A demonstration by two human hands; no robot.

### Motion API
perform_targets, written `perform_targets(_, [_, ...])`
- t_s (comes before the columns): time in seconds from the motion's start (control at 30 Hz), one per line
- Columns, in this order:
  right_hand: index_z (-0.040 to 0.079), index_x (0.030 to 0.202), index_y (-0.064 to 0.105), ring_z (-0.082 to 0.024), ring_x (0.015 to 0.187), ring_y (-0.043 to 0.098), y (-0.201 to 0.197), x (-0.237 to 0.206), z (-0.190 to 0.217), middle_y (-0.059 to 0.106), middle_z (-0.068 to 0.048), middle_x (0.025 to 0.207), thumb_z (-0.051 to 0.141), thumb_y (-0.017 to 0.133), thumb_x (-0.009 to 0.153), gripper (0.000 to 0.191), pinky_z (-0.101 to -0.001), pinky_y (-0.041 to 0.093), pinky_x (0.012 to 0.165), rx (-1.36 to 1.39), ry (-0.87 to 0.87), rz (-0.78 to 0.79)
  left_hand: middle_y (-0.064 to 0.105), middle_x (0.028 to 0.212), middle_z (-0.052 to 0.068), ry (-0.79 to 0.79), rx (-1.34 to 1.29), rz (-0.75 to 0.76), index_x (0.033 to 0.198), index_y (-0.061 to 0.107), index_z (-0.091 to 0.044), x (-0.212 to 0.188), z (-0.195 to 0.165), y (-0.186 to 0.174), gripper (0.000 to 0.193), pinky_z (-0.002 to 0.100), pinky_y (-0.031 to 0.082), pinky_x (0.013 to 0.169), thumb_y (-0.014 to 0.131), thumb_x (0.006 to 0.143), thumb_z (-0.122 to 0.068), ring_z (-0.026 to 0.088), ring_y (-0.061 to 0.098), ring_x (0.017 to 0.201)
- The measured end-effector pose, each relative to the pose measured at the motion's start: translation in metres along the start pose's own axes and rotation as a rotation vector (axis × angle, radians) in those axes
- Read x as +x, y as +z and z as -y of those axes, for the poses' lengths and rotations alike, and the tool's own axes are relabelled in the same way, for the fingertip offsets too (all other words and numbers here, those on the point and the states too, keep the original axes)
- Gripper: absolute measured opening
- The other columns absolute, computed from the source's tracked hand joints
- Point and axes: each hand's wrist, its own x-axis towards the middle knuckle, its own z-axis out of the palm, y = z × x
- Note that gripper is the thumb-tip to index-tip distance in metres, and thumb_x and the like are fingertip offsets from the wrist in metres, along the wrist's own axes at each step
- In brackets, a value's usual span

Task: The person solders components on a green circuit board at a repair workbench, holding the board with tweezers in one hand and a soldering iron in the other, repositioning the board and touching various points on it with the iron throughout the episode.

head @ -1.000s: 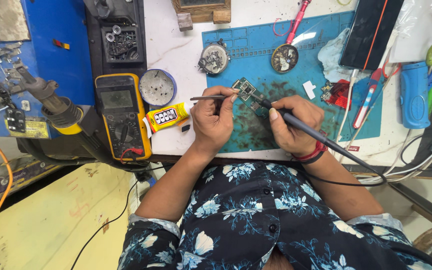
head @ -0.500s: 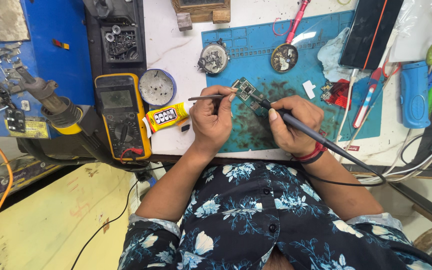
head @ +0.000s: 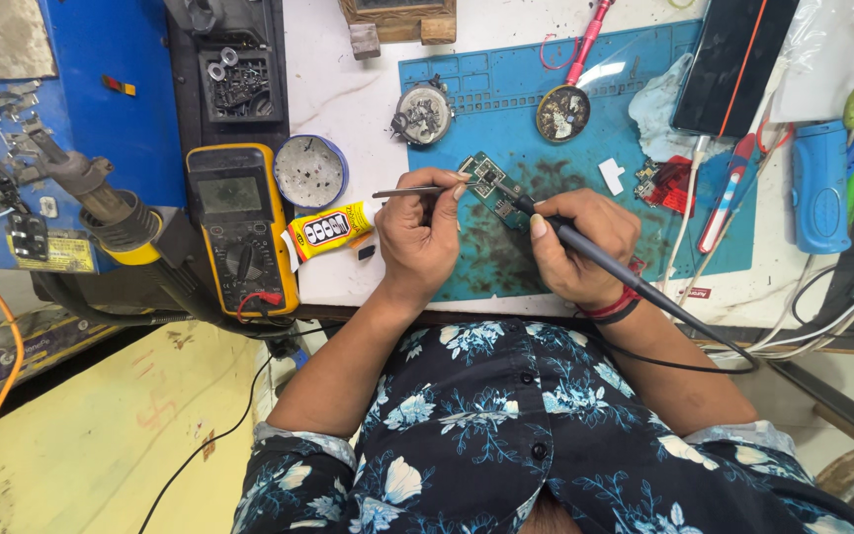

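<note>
Left hand (head: pixel 422 232) pinching tweezers (head: pixel 417 192), right hand (head: pixel 575 247) gripping soldering iron (head: pixel 585 252), tip on circuit board (head: pixel 491 183); multimeter (head: pixel 239 227) at 9 o'clock.

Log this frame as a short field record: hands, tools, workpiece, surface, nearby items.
left hand: holds tweezers, tips at the board
right hand: grips soldering iron, tip on the board
workpiece: small circuit board
surface: blue mat, stained dark under the hands
left of mat: multimeter, round tin, yellow glue tube
right of mat: blue case
</note>
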Motion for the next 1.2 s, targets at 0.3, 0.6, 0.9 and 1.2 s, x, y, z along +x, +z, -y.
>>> perform_targets(0.3, [0.0,0.095,0.068,-0.024,0.064,0.062,0.0,0.0,-0.001,0.065,-0.011,0.078,0.006,0.073,0.092,0.008,-0.0336,0.045,0.061,-0.002,0.006,-0.006,0.075,0.101,0.007,-0.009,-0.003,0.0,0.113,0.06,-0.001,0.0,0.001,0.0,0.01,0.019,0.047,0.062,0.066,0.105,0.0,0.001,0.057,0.072])
perform_targets(0.6, [-0.004,0.112,0.066,-0.022,0.077,0.068,-0.002,-0.011,-0.001,0.07,-0.015,0.096,0.015,0.069,0.105,0.02,-0.0327,0.05,0.07,0.059,0.008,-0.106,0.075,0.106,0.008,-0.042,-0.107,0.018,0.113,0.06,-0.002,-0.006,-0.001,-0.001,0.01,0.021,0.049,0.062,0.065,0.104,0.0,0.003,0.059,0.07])
perform_targets(0.9, [0.001,0.098,0.067,-0.029,0.074,0.068,-0.005,-0.01,-0.002,0.068,-0.013,0.086,0.011,0.069,0.098,0.01,-0.0359,0.052,0.067,-0.021,-0.078,-0.041,0.076,0.101,0.005,-0.046,-0.033,0.0,0.112,0.063,-0.003,-0.009,-0.004,0.0,0.009,0.021,0.049,0.06,0.066,0.104,-0.001,0.003,0.06,0.068])
perform_targets(1.2, [0.002,0.095,0.066,-0.028,0.07,0.065,-0.003,-0.007,0.004,0.066,-0.012,0.082,0.009,0.071,0.096,0.008,-0.0367,0.049,0.064,-0.049,-0.06,-0.001,0.076,0.098,0.004,-0.054,-0.035,-0.008,0.111,0.063,-0.004,-0.009,-0.004,0.0,0.008,0.021,0.048,0.058,0.067,0.104,-0.001,0.003,0.059,0.066])
